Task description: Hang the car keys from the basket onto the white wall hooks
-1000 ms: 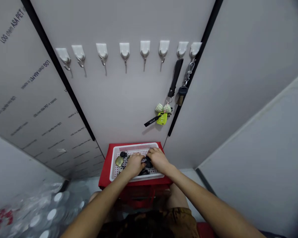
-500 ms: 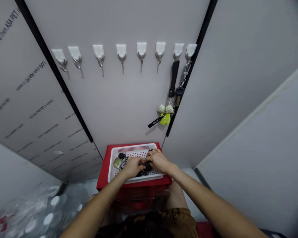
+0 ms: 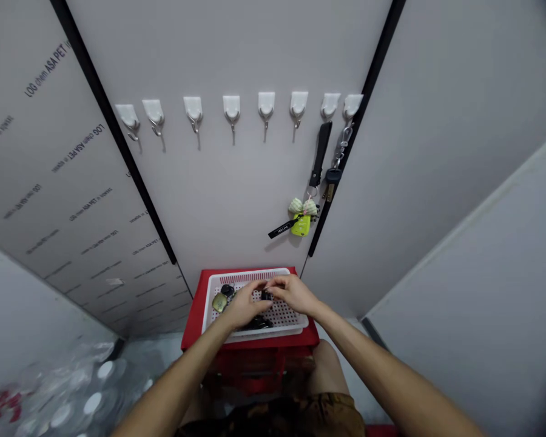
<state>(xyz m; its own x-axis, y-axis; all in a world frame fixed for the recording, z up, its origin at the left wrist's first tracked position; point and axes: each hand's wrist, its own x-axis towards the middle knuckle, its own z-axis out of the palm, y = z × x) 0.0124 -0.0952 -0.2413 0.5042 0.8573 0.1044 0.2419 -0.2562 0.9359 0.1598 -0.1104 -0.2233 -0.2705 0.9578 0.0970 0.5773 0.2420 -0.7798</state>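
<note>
Over the white plastic basket (image 3: 208,309), my two hands come together around a small black object (image 3: 266,295), whose exact kind I cannot make out. My right hand (image 3: 295,292) pinches it from the right with fingertips and thumb. From the other side, my left hand (image 3: 246,306) curls its fingers and thumb about it. A gold-coloured piece (image 3: 219,302) and a round black piece (image 3: 227,289) lie at the basket's left end. More black items (image 3: 258,323) rest near the front wall, partly under my left hand.
The basket stands on a red-covered stand (image 3: 192,325) against the wall. Above it runs a row of white hooks (image 3: 232,106). At the right hang a black strap (image 3: 321,153) with a yellow-green fob (image 3: 301,225) and a key (image 3: 332,177) on a chain. Capped bottles (image 3: 93,402) stand lower left.
Both hands have lifted slightly toward the basket's back, bringing the small black object between the fingertips. More of the basket's right floor shows. The camera view has shifted a little.
</note>
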